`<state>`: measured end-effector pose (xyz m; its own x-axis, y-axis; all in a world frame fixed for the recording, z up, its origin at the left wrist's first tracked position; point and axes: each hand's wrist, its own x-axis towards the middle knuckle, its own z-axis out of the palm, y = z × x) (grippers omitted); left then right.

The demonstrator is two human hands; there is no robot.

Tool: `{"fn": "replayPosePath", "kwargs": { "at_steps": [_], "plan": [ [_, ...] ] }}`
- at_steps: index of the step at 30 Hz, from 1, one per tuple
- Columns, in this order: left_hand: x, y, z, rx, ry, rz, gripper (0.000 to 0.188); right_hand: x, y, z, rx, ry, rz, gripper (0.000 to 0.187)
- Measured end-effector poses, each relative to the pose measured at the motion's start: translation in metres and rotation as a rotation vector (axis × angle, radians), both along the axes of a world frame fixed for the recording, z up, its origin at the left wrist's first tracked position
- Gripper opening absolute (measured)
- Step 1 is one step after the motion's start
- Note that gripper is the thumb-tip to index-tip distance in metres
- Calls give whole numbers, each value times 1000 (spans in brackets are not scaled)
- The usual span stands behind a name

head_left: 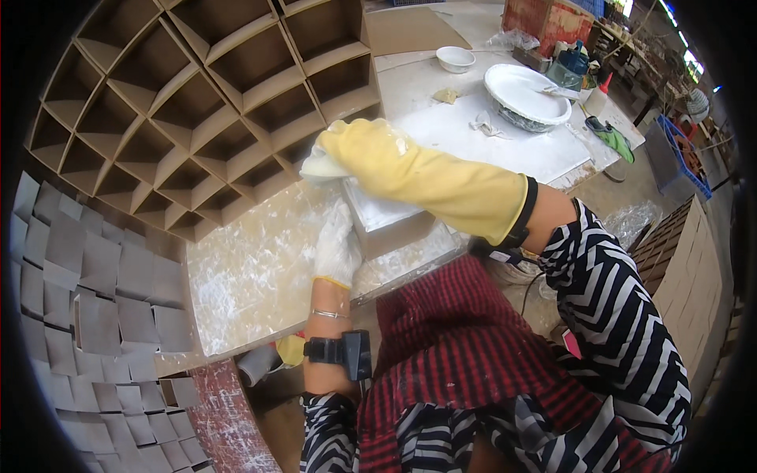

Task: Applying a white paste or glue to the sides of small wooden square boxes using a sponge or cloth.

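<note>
My right hand (351,150), in a long yellow rubber glove, reaches across to the left over a cardboard box. It is closed on a white cloth (322,167), bunched at the box's far left corner. The low cardboard box (398,235) has brown sides and a white-coated top, and sits near the table's front edge. My left hand (337,243), in a white knit glove, grips the box at its left side; its fingertips are partly hidden beneath my right hand.
Stacked open boxes (236,102) rise at the far left, above grey box pieces (102,299). A white-filled basin (528,91), a small white bowl (456,59) and a red-tipped bottle (597,98) stand at the back right. A blue crate (678,158) stands beyond the table.
</note>
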<state>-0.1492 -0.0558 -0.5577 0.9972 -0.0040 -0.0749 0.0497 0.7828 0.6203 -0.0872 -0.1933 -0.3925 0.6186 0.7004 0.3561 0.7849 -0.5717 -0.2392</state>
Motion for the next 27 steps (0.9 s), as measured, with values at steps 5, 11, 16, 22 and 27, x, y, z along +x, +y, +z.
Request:
{"fn": "replayPosePath", "kwargs": {
  "at_steps": [5,11,16,22,27],
  "plan": [
    [0,-2,4,-50,1,-18,37,14,-5,-10,16,0,31,48],
    [4,0,-5,-4,18,13,36,10,-13,-4,172,140,21,52],
    [2,2,-3,-24,9,4,36,24,-9,-13,0,-9,96,57],
    [-4,-6,7,-27,-44,-19,38,28,-59,18,374,256,-191,51],
    [-5,-4,8,-22,-41,-22,40,6,-81,15,80,14,-78,47]
  ]
}}
